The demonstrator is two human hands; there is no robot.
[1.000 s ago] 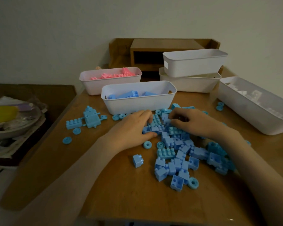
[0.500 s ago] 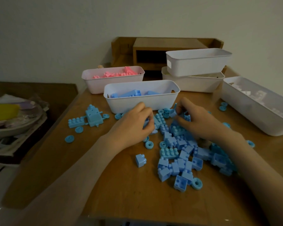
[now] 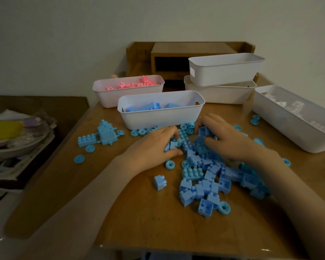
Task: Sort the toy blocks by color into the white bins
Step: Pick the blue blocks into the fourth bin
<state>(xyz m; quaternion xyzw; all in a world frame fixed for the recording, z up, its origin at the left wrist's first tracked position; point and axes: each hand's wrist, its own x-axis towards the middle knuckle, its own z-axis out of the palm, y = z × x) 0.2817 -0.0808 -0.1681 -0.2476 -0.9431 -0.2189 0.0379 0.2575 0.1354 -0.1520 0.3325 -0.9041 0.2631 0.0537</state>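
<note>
Dozens of blue blocks (image 3: pixel 204 171) heaped mid-desk (image 3: pixel 139 222), just in front of the white bin (image 3: pixel 161 117) that holds blue pieces. Left hand (image 3: pixel 150 147) curled, thumb and fingers pinching a few blocks at the heap's far edge. Right hand (image 3: pixel 231 141) curled round a square block there. Judged: hard, light, smooth plastic, so squeeze flat side faces or scoop several. Orientation mixed: some studs up, some hollow side up, no common axis. Bin's long axis runs left-right, mouth up.
</note>
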